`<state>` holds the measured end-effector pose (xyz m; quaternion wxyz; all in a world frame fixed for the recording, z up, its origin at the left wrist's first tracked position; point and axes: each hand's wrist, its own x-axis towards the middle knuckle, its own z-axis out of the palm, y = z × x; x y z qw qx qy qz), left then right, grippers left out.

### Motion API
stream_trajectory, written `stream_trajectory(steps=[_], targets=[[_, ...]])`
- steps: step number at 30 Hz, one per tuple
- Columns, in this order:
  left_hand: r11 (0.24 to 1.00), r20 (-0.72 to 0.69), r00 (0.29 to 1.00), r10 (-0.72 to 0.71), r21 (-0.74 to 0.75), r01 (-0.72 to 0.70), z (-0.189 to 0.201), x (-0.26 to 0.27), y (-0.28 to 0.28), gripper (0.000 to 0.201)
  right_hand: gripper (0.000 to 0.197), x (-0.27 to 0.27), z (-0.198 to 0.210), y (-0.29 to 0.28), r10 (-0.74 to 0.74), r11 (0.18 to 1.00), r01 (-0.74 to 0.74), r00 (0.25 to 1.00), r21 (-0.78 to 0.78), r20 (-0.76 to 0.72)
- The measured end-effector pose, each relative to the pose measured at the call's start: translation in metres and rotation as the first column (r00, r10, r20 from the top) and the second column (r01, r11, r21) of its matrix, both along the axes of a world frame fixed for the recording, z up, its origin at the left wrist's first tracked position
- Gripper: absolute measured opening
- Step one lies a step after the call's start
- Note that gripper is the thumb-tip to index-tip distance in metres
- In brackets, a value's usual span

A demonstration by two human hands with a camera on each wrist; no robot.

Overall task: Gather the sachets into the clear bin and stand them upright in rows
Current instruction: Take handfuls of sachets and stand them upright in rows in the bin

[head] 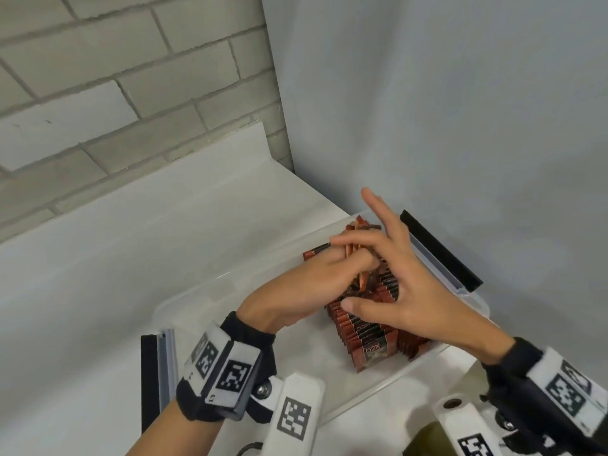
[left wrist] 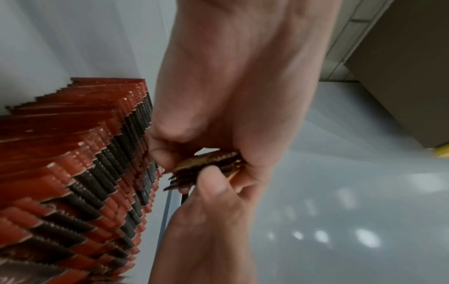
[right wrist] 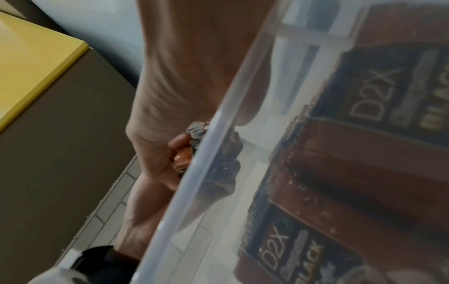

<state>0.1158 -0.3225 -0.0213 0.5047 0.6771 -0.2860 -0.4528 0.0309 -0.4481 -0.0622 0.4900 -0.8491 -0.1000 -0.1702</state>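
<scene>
- My left hand (head: 306, 284) is inside the bin (head: 424, 365), and it pinches a small bunch (head: 357, 258) of sachets.
- In the left wrist view my thumb (left wrist: 213, 184) presses the bunch (left wrist: 209, 167) from one side and my curled fingers (left wrist: 170, 142) press it from the other side.
- The bunch is up above the rows, and its thin edges point at me.
- My right hand (head: 404, 287) is just beside my left hand, on its right, and it touches it.
- The fingers of my right hand are spread out wide. One finger (head: 373, 200) points up and away from me.
- My right thumb (head: 362, 306) lies across the tops of the rows (head: 365, 334).
- I cannot tell if my right hand holds the bunch too, because my left hand is in the way.
- The rows stand upright in the bin, right under both my hands. They are red and black and packed close.
- The rows run from near my wrists to out past my fingertips.
- In the left wrist view the rows (left wrist: 80, 173) are just to the left of my fingers, and their tops look like little saw teeth.
- In the right wrist view I look through the clear wall (right wrist: 194, 182) of the bin. The front sachets (right wrist: 379, 107) say D2X and BLACK.
- The bin sits on a white counter (head: 131, 258), which goes out to the left of my left hand.
- A black clip (head: 441, 250) is on the bin's rim past my right hand. One more clip (head: 149, 373) is beside my left wrist.
</scene>
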Motion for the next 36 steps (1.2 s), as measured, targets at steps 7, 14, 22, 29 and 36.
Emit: stream_trajectory(steps=[7,14,22,29,36], targets=[[0.999,-0.031,0.999,-0.038,-0.029,0.037,0.0,0.0,0.001,0.015,0.059,0.004,-0.001,0.002,-0.043,0.999,0.044,0.998,-0.009,0.042],[0.964,-0.313,0.933,0.177,-0.138,-0.229,-0.003,0.017,0.002,0.096,0.091,0.001,0.002,0.004,-0.013,1.0,0.012,0.999,0.014,0.036],[0.946,-0.356,0.914,0.194,-0.18,-0.27,-0.009,0.018,0.003,0.106,0.1,0.0,0.0,0.003,0.023,0.996,-0.017,0.998,0.09,-0.06],[0.98,-0.3,0.951,0.078,-0.153,-0.129,-0.008,0.017,0.006,0.063,0.077,0.0,0.004,0.004,-0.035,0.998,0.036,0.999,0.041,-0.034],[0.993,-0.292,0.956,0.032,-0.097,-0.063,-0.004,0.015,0.005,0.028,0.077,0.002,0.0,0.002,-0.097,0.995,0.097,0.995,-0.015,-0.016]])
